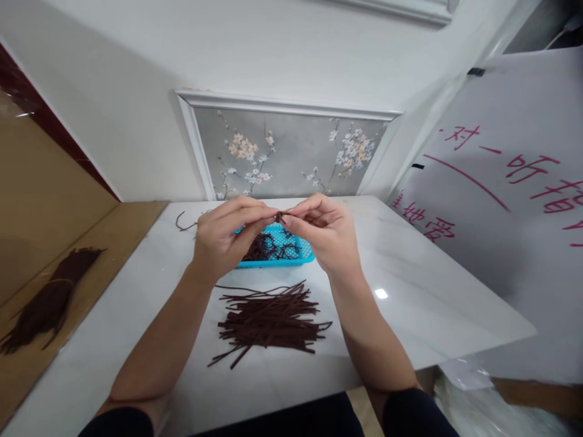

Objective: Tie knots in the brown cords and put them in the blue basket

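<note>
My left hand point(221, 237) and right hand point(325, 233) are raised together over the table point(410, 291), fingertips meeting. Each grip is pressed together, pinching one small dark brown strip point(279, 216) between thumb and fingers; only a short bit of it shows between the two hands. Right behind my hands sits a blue basket point(304, 250) with a tangle of dark strips inside. Nearer to me, between my forearms, a pile point(268, 321) of the same brown strips lies flat on the white table, mostly side by side. A single loose strip point(184, 226) curls on the table's far left corner. Off to the left, a tied bundle point(50, 300) of strips rests on the brown surface beside the table.
</note>
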Available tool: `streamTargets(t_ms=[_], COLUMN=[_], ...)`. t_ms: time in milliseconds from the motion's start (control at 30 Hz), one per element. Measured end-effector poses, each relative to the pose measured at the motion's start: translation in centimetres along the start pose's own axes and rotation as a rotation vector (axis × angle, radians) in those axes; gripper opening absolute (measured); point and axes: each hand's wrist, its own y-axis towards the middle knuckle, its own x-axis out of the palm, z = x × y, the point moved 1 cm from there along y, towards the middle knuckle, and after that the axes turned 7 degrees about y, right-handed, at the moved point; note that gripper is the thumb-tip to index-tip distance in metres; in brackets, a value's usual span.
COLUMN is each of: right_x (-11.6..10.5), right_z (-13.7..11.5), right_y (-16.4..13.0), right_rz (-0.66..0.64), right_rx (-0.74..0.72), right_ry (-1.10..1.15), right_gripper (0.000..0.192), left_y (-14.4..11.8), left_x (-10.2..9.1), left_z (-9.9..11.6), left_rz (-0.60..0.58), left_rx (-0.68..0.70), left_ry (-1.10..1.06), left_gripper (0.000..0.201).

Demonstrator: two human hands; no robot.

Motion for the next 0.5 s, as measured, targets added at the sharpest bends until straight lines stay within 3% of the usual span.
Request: streamTargets(t_ms=[300, 500], right_x=[-0.4, -0.6], right_z=[-0.4, -0.2], right_y=[-0.1, 0.1], right_rz=[-0.003, -0.009], right_rx=[-0.079, -0.147], right_ry=[-0.159, -0.271], right_gripper=[0.011, 0.011], left_y=[-0.3, -0.6], left_x=[0.0, 0.7], left_z=[0.1, 0.8], left_rz=[-0.078, -0.059], left_rx=[0.037, -0.041], left_ry=[0.130, 0.205], left_gripper=[0.015, 0.011])
